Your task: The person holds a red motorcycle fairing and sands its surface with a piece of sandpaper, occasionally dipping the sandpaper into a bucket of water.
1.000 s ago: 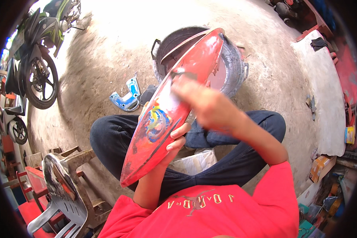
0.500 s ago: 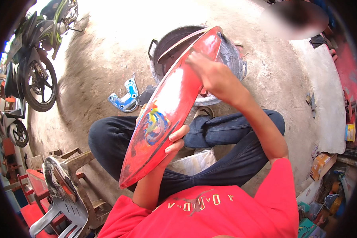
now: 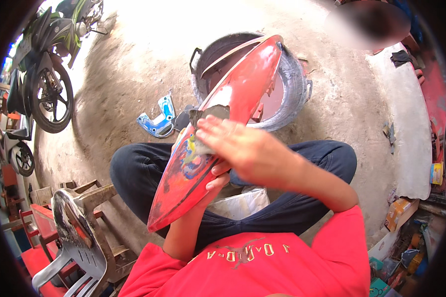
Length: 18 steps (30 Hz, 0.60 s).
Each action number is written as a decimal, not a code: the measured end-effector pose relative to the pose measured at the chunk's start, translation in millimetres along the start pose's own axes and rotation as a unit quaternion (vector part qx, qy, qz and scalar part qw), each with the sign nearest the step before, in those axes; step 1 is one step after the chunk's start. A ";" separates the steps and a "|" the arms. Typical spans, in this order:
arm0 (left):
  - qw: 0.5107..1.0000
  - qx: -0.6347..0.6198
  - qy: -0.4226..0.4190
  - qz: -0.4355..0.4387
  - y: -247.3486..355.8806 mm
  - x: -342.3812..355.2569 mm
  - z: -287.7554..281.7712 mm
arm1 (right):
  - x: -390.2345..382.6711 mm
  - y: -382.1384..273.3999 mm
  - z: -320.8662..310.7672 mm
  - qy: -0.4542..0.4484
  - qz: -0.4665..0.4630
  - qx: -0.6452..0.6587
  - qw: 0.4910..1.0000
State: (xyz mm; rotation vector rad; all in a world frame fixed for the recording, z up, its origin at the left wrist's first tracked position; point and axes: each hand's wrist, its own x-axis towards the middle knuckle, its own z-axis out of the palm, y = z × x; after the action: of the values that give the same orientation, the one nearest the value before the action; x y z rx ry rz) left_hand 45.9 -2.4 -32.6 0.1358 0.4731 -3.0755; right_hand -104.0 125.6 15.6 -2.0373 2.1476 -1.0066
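Note:
A long, glossy red panel (image 3: pixel 250 74), shaped like a motorcycle body panel, lies slantwise over my lap, its far end above a tub. Near its lower middle is a sanded patch with yellow, blue and pale rings. My left hand (image 3: pixel 219 179) grips the panel from beneath, fingertips showing over its right edge; the rest of that hand is partly hidden. Across the panel's middle, my right hand (image 3: pixel 235 146) presses a dark grey sheet of sandpaper (image 3: pixel 214 112) against the surface, fingers together and nearly flat.
The round grey tub (image 3: pixel 293 89) holds murky liquid and another curved piece. A blue-and-white part (image 3: pixel 159 120) lies left of it. Beneath me sits a white block (image 3: pixel 243 203). A grey chair (image 3: pixel 82 242) stands left, motorcycles (image 3: pixel 49 94) farther off. Another person is at upper right.
My right hand has come down along the panel from its far end to the middle, and the sandpaper under it now shows. The left hand keeps its grip.

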 end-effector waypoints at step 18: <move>0.995 0.021 -0.067 -0.073 9.0 3.7 -2.4 | -8.9 125.4 -14.7 0.031 0.282 -0.017 0.959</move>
State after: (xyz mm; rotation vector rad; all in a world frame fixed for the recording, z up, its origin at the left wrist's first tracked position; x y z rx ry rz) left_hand 42.7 -10.3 -37.9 -0.1073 0.4289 -3.2099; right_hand -220.6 132.8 -33.1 -1.2695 2.5579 -0.9507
